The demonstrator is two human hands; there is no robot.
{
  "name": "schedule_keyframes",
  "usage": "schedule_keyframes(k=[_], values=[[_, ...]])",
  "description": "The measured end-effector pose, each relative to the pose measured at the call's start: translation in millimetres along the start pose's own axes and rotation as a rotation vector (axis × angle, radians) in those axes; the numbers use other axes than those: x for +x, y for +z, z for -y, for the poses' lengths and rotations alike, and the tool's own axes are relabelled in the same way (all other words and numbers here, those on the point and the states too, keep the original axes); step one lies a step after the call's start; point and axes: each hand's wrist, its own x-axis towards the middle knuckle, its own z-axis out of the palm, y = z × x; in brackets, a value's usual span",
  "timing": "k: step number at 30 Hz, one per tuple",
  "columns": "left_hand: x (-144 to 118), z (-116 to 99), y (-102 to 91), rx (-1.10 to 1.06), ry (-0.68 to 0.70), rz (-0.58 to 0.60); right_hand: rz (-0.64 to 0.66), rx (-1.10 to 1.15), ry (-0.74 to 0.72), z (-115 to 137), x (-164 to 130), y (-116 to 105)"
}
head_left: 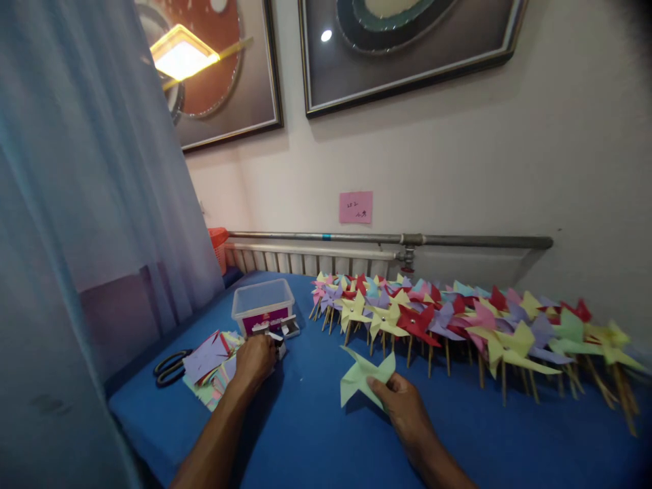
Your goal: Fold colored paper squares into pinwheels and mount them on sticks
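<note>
My right hand (400,406) pinches a light green folded paper pinwheel (364,377) just above the blue tablecloth (316,435). My left hand (255,360) reaches forward to the small metal pieces (279,334) lying in front of a clear plastic box (263,303); its fingers curl around something small that I cannot make out. Beside that hand lies a stack of cut coloured paper squares (214,367).
Several finished pinwheels on wooden sticks (458,326) lie in a long row across the table's back and right. Black scissors (170,367) rest at the left edge. A sheer curtain (76,204) hangs on the left. A pipe (387,239) and radiator run along the wall.
</note>
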Motion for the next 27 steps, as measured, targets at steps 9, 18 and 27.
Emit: schedule_keyframes(k=[9, 18, 27], values=[[40, -21, 4.6, 0.071, 0.059, 0.178, 0.038, 0.018, -0.09, 5, -3, 4], [37, -20, 13.9, 0.092, 0.098, 0.166, 0.06, 0.034, -0.08, -5, 0, 1], [30, -9, -2.9, -0.075, 0.138, 0.028, -0.005, 0.048, -0.025, -3, 4, -1]])
